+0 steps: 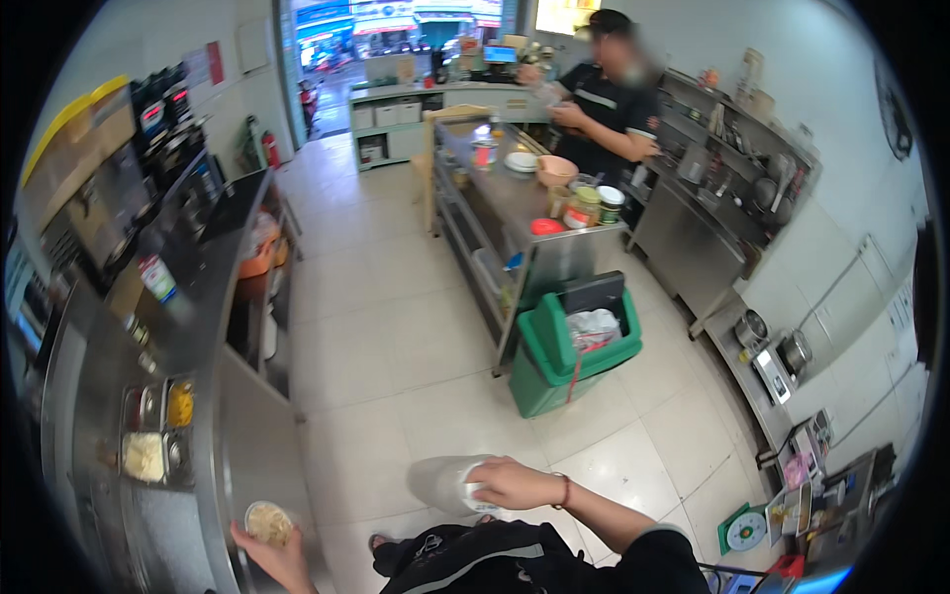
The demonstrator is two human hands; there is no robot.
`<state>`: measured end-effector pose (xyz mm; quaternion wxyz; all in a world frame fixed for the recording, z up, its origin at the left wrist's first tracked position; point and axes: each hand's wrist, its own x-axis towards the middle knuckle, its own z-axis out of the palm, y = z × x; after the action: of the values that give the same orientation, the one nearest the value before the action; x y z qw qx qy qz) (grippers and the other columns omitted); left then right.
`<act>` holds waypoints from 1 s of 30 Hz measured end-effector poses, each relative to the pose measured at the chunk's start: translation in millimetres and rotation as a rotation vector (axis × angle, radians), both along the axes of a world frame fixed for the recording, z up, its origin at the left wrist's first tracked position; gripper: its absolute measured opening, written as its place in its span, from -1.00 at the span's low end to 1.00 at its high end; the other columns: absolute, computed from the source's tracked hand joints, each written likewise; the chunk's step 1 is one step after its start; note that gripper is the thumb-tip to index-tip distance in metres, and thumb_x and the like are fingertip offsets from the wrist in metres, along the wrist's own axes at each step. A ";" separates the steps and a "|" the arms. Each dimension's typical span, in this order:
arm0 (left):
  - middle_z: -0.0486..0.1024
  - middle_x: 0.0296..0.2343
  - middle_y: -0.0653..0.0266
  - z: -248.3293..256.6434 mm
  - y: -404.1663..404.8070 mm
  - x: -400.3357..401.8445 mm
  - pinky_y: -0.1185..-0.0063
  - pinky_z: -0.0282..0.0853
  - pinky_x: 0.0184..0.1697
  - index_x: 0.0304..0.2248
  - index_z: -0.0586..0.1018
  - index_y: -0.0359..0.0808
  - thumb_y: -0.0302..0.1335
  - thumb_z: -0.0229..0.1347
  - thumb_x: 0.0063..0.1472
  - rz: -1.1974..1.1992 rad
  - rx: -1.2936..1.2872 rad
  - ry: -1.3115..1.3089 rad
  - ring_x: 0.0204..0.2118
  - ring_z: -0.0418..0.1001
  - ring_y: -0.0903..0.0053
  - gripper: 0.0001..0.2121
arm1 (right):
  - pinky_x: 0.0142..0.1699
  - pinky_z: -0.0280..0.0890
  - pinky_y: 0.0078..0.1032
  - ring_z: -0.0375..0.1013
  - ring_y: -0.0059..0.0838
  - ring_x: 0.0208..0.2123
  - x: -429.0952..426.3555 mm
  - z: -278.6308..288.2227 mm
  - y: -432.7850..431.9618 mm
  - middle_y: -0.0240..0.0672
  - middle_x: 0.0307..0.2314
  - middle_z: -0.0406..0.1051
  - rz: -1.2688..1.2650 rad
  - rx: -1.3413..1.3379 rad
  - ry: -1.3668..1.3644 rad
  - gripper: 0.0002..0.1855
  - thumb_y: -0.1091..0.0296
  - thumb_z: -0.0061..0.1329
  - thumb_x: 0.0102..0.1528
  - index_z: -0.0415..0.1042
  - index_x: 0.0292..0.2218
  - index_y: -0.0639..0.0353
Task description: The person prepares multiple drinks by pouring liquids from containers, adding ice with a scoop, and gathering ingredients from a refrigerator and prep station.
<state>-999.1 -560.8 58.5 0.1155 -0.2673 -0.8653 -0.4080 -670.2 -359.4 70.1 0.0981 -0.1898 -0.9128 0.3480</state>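
Observation:
My left hand [280,563] holds a small round cup [269,524] of pale, flaky or shredded food, beside the front of the steel counter [256,434]. Above the floor in front of my body, my right hand [519,481] grips a translucent container [439,484] by its white end. That container lies tilted sideways with its far end to the left, and it is blurred. Whether the white end is a lid or a base, I cannot tell. Steel food pans [165,439] with yellow and cream-coloured contents are set into the counter beyond my left hand.
A green waste bin [545,386] stands at the end of a steel worktable [512,204] with jars and a pink bowl [557,171]. A co-worker [594,126] stands behind that table. At lower right is a green dial scale [746,529]. Tiled floor [364,327] runs between counter and worktable.

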 end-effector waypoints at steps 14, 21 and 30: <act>0.22 -0.24 0.02 45.6 397.5 345.7 0.43 0.15 -0.09 0.00 0.01 -0.27 -0.52 0.22 -0.34 -0.835 -0.066 -0.249 -0.19 0.24 0.19 -0.15 | -0.28 0.26 -0.51 0.38 -0.35 -0.39 446.3 44.0 164.7 -0.17 -0.44 0.38 -0.957 -0.230 -0.062 -0.75 0.47 -0.10 -0.07 0.30 -0.28 0.30; 0.22 -0.22 -0.02 51.7 543.0 481.6 0.43 0.15 -0.08 -0.04 0.07 -0.35 -0.47 0.28 -0.42 -0.948 0.035 -0.358 -0.14 0.23 0.16 -0.13 | -0.32 0.24 -0.61 0.31 -0.58 -0.44 611.8 66.6 286.4 -0.34 -0.50 0.32 -1.297 -0.053 0.104 -0.77 0.49 -0.06 -0.05 0.28 -0.29 0.28; 0.24 -0.24 0.00 76.0 686.6 645.7 0.47 0.15 -0.07 -0.05 0.08 -0.37 -0.48 0.28 -0.41 -0.969 0.005 -0.343 -0.15 0.24 0.24 -0.14 | -0.34 0.19 -0.67 0.25 -0.65 -0.49 906.8 62.1 483.1 -0.39 -0.55 0.30 -1.495 0.294 0.263 -0.86 0.55 -0.16 -0.03 0.28 -0.35 0.34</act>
<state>-353.4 125.8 134.5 -0.2297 -0.5667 -0.6477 -0.4545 236.5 123.7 132.1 0.4390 -0.6976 -0.5599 0.0841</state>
